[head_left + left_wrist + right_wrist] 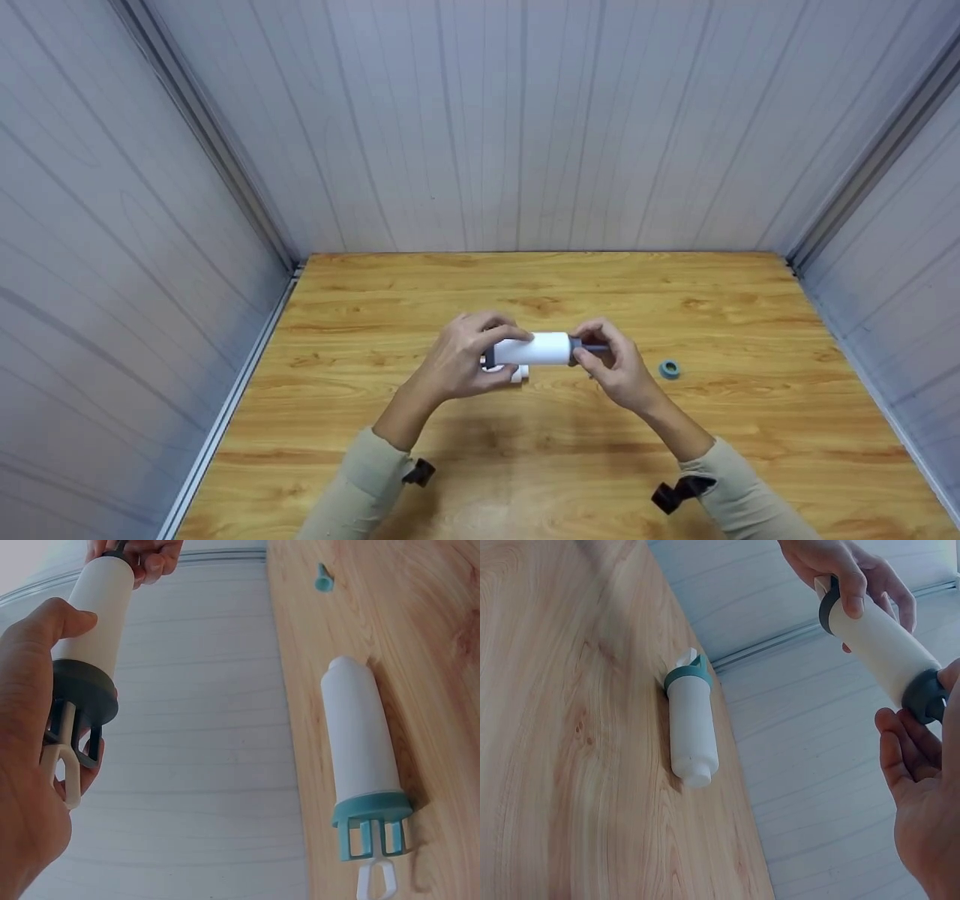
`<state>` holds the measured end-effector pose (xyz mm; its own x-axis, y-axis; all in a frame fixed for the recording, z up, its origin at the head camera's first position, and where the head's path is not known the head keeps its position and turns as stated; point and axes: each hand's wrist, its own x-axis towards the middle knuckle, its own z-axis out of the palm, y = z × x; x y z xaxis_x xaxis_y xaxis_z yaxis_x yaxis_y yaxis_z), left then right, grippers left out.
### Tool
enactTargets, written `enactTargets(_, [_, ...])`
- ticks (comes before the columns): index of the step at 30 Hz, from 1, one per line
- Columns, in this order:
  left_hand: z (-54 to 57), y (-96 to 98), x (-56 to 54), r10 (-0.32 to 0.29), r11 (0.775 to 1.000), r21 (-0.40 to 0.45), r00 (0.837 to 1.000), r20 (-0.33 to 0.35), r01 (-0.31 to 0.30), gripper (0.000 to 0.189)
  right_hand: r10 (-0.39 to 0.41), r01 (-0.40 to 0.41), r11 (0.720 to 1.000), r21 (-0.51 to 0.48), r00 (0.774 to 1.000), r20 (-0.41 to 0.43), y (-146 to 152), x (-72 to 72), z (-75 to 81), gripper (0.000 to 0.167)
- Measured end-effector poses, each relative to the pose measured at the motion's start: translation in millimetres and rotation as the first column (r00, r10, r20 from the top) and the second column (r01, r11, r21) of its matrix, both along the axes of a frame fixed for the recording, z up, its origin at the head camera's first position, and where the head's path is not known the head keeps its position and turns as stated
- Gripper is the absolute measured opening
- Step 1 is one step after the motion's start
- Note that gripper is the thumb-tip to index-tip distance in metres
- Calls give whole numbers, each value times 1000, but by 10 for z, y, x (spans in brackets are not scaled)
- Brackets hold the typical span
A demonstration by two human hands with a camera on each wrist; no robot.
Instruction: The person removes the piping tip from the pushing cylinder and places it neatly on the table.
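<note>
Head view, held tube [541, 349] crosswise, nozzle [597, 348] rightward

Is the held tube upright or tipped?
Tipped sideways: the white tube stretches between the left hand and right hand, one end toward each.

Between 2 hands, a slanted white cylinder [889, 652]: the left hand [845, 568] grips it near its dark grey collar [826, 609], and the right hand [931, 802] holds the dark grey cap [922, 695] opposite. 1 teal-collared white bottle [692, 724], narrow neck [697, 775] pointing downward in view, lies on the wood-grain table [577, 787], near its edge.
</note>
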<state>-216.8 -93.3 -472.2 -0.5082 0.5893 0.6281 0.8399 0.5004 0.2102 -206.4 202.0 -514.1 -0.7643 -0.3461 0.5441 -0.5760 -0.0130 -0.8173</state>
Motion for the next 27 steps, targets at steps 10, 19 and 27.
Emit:
enactTargets(10, [-3, -7, 7, -3, 1000, -8, 998, 56, 3, 41, 50, -53, 998, -28, 994, -99, -1, -3, -14, 30])
enactTargets(19, [11, -1, 3, -8, 1000, -7, 998, 55, 9, 40, 2, -2, 1000, -4, 998, -69, -3, 10, 11, 32])
enactTargets(27, [5, 2, 5, -6, 1000, -9, 1000, 31, 6, 41, -108, 107, 991, 77, 994, 3, -15, 34, 42, 17])
